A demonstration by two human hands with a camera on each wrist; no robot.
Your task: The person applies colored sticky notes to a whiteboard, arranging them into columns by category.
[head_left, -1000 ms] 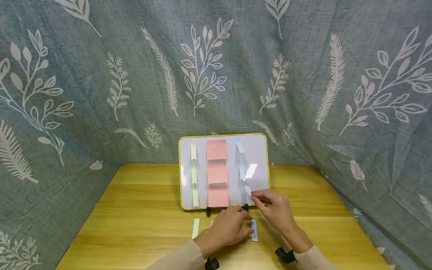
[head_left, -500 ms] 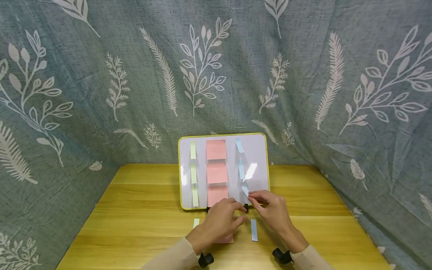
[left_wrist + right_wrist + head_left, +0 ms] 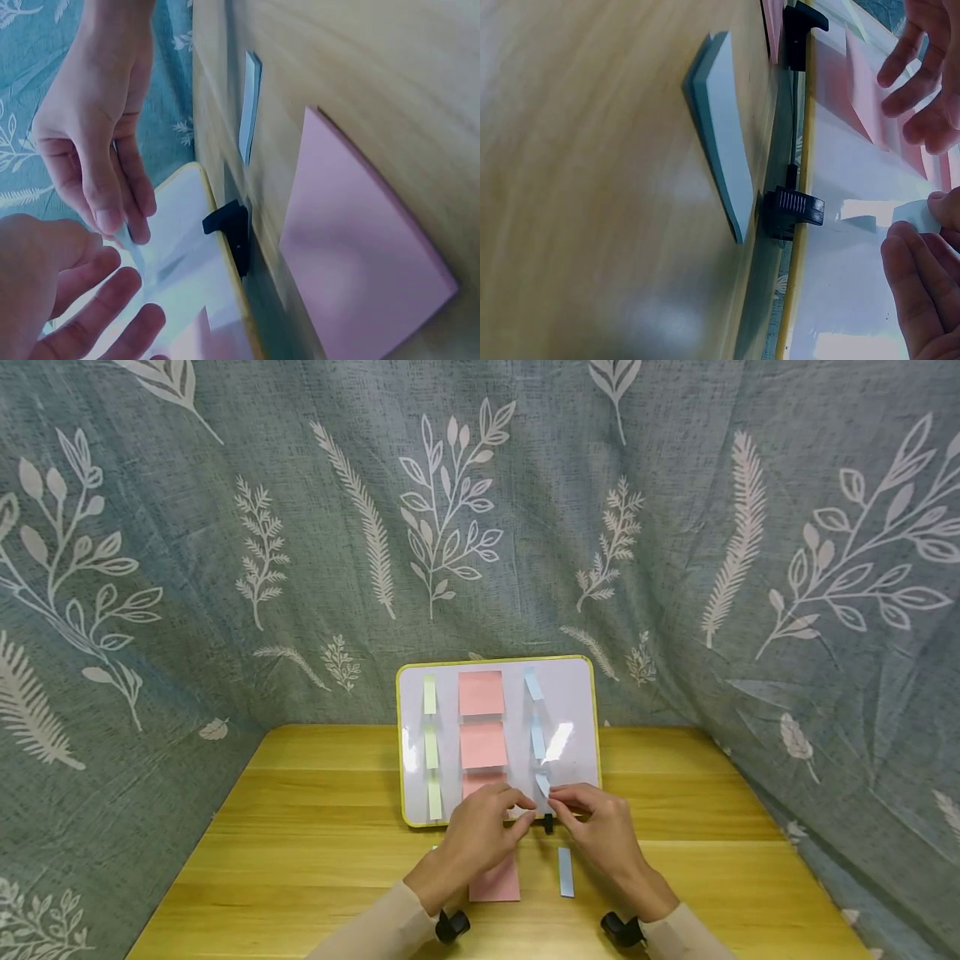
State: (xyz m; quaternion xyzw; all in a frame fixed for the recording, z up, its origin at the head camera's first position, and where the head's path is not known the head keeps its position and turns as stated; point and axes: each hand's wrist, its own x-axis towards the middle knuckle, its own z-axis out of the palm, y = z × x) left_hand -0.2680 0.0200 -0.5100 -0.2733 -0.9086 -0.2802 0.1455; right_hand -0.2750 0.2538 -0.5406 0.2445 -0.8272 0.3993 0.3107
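Note:
A whiteboard point(image 3: 577, 689) with a yellow edge stands tilted on the table, bearing columns of green, pink and blue sticky notes. Between its thumb and forefinger my right hand point(image 3: 603, 827) pinches the loose lower end of the lowest blue sticky note point(image 3: 542, 784), which lies against the board. My left hand point(image 3: 480, 835) hovers just left of it, fingers loosely bent and holding nothing. It partly covers the lowest pink sticky note point(image 3: 480, 782) in the head view. The right wrist view shows the pinched blue note bent between the right fingertips point(image 3: 904, 229).
On the table before the board lie a pink sticky-note pad point(image 3: 497, 883) and a narrow blue pad point(image 3: 566, 872). A green pad is mostly hidden behind the left hand. Black stand clips point(image 3: 799, 206) hold the board's lower edge. A patterned curtain point(image 3: 480, 527) surrounds the table.
The left hand has moved up and left from beside the blue pad toward the board's lower edge. The right hand has shifted slightly left, bringing the blue note closer to the board.

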